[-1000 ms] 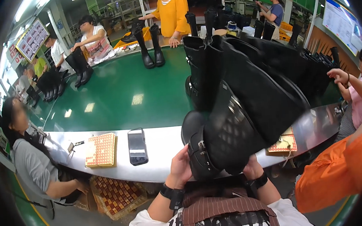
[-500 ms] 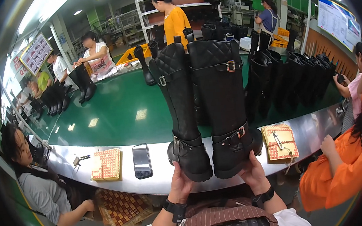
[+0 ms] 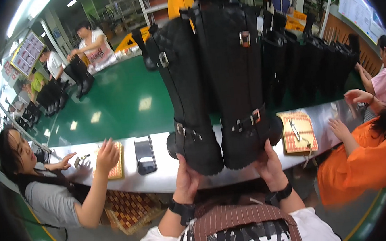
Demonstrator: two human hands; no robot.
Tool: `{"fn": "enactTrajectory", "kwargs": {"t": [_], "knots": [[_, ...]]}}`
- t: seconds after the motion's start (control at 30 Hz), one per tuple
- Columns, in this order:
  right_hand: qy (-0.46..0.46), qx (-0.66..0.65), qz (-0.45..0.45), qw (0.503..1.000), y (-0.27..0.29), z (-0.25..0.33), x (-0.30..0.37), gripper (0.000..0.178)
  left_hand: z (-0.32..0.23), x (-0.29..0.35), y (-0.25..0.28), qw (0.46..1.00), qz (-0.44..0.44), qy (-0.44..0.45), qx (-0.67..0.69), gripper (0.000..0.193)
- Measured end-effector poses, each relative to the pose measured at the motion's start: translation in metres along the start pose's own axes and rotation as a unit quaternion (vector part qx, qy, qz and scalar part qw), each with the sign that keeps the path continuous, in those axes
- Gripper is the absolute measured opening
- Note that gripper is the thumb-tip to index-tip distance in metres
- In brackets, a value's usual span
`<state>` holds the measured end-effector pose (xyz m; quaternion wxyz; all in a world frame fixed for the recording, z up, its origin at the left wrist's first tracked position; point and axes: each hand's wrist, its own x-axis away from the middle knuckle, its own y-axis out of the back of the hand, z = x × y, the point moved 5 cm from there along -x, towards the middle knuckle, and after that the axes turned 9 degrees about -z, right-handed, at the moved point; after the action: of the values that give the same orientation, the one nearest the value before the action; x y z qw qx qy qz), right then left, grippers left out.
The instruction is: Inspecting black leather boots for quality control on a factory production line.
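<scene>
A pair of tall black boots stands side by side in front of me, the left boot (image 3: 184, 89) and the right boot (image 3: 238, 81) both with buckled straps near the top and at the ankle. My left hand (image 3: 187, 179) grips the left boot low at its foot, thumb up along the side. On the outer side of the right boot's foot, my right hand (image 3: 269, 166) has the same hold, thumb raised. The fingers of both hands are partly hidden beneath the soles.
A phone (image 3: 145, 155) and card stacks, one of them the right stack (image 3: 308, 141) with snips (image 3: 295, 129), lie on the metal ledge (image 3: 168, 144). Many black boots (image 3: 305, 68) crowd the green belt (image 3: 120, 103). Co-workers sit close on both sides, a grey-sleeved person (image 3: 51, 202) and an orange-clothed person (image 3: 362, 167).
The boots and both my hands sit higher in view, along with the bench. At left, the co-worker's arms have come up over the ledge; the orange-clothed person's hand has risen.
</scene>
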<state>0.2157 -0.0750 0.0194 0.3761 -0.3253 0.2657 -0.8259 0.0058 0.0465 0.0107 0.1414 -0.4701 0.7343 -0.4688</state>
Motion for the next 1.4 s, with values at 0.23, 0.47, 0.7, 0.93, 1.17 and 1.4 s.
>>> {"fn": "enactTrajectory", "kwargs": {"t": [0.23, 0.47, 0.7, 0.93, 1.17, 1.4], "knots": [[0.008, -0.002, 0.033, 0.999, -0.001, 0.004, 0.005, 0.056, 0.002, 0.004, -0.006, 1.0, -0.005, 0.007, 0.007, 0.073], [-0.005, -0.019, 0.044, 0.999, 0.005, 0.005, 0.015, 0.055, 0.01, 0.014, -0.007, 0.999, -0.01, 0.029, -0.01, 0.075], [0.05, 0.202, 0.16, 0.965, 0.003, -0.008, 0.012, 0.047, 0.027, 0.012, -0.029, 0.985, 0.152, 0.075, 0.033, 0.069], [0.34, 0.505, 0.196, 0.769, -0.007, 0.042, 0.017, 0.115, 0.014, 0.019, -0.033, 0.981, -0.044, 0.053, -0.183, 0.056], [0.17, 0.453, 0.461, 0.744, -0.025, 0.05, 0.016, 0.099, 0.022, 0.014, -0.057, 0.955, 0.165, 0.22, -0.113, 0.051], [0.126, 0.354, 0.271, 0.886, -0.054, 0.018, 0.016, 0.076, 0.017, -0.006, -0.011, 0.961, 0.159, 0.205, -0.092, 0.04]]}}
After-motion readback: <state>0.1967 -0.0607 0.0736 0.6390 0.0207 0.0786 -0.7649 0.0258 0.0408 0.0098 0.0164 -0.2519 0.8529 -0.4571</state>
